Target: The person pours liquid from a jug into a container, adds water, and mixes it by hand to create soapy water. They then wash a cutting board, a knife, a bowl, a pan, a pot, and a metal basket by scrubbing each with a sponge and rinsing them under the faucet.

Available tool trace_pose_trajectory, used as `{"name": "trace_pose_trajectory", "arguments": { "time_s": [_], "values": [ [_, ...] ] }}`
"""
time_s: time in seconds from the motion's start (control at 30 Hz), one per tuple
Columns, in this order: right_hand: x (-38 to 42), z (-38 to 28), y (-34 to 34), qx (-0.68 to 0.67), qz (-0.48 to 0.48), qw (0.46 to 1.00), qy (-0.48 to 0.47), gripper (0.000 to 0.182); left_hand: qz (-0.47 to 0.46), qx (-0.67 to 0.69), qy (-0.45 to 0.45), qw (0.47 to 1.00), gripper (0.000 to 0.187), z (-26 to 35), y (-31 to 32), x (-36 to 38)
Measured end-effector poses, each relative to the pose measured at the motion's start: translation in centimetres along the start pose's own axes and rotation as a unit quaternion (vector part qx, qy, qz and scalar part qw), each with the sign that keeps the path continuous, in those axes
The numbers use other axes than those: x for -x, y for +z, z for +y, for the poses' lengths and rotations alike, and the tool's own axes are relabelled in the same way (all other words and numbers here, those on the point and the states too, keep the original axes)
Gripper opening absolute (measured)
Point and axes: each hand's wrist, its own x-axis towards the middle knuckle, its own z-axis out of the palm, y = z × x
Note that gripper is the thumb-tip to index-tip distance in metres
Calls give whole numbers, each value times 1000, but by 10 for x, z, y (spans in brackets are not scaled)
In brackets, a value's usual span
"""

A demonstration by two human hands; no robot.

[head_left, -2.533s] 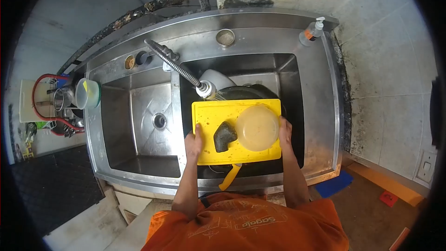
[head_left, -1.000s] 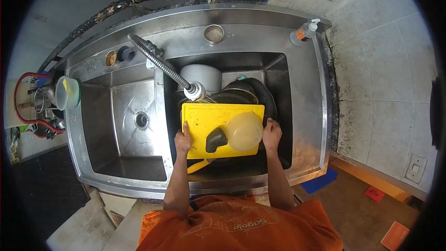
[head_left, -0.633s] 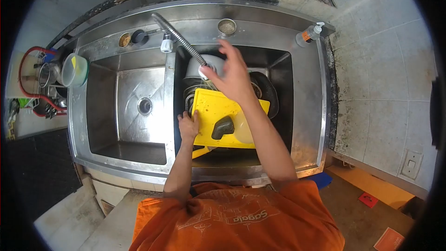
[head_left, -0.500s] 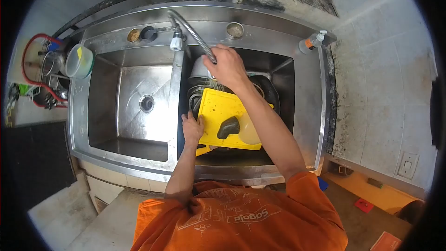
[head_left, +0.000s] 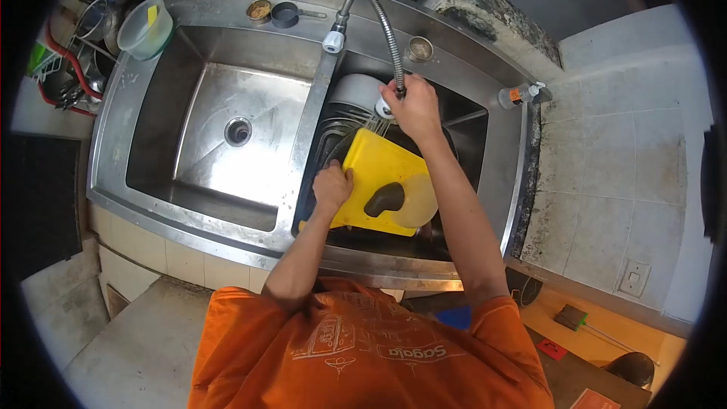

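Note:
My right hand (head_left: 418,112) is wrapped around the white spray head (head_left: 385,108) at the end of a flexible metal faucet hose (head_left: 388,34). Thin streams of water fall from it at the far edge of a yellow cutting board (head_left: 367,170). At the board's left edge, my left hand (head_left: 333,188) grips it, thumb on top and fingers partly hidden. A dark elbow-shaped piece (head_left: 385,199) and a translucent round item (head_left: 416,201) are on the board's near right part. Beneath and behind lie dark pans and a pale round pot (head_left: 357,91) in the right basin.
The left steel basin (head_left: 235,98) has a drain (head_left: 238,132). Along the back ledge are two small round containers (head_left: 259,10) (head_left: 419,48), a dark measuring cup (head_left: 285,15) and a soap bottle (head_left: 521,95). A translucent tub (head_left: 146,29) stands by a dish rack (head_left: 72,68) at left.
The view has turned, shifting the sink. The board is tilted more, and dark specks on its surface no longer show. The spray head is now visible beside my right hand.

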Motion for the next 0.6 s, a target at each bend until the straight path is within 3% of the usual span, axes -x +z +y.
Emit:
{"name": "trace_pose_trajectory", "arguments": {
  "time_s": [0.1,0.2,0.3,0.4,0.6],
  "values": [
    [-4,5,5,27,-17,999,-14,25,51,57,52,996,27,11,-2,27],
    [-6,1,5,55,-24,998,-28,27,39,95,102,989,22,10,-10,47],
    [-7,-4,2,65,-103,992,26,29,4,86,86,993,21,-4,-13,64],
    [-5,-10,5,143,-75,987,0,29,-46,74,79,993,23,-21,-12,65],
    [1,-8,4,107,-87,990,41,30,-109,9,41,993,26,-47,-1,34]
  ]
}}
